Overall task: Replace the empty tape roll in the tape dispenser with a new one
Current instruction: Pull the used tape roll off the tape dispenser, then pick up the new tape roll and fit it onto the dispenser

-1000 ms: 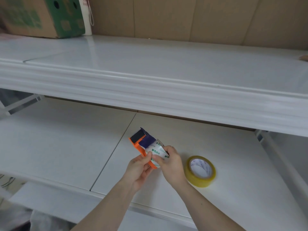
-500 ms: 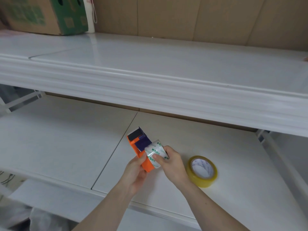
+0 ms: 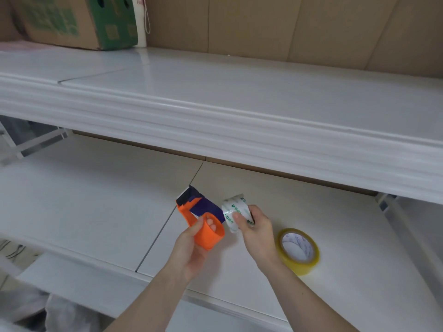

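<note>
Now, with our left hand gripping the orange tape dispenser and our right hand pinching the empty roll just clear of it, we should set it aside, then take the yellow tape roll lying beside that wrist.

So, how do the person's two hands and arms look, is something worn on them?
Both forearms are bare, with no sleeve in view. The left hand and the right hand wear no gloves, and no watch, ring or bracelet shows on either.
</note>
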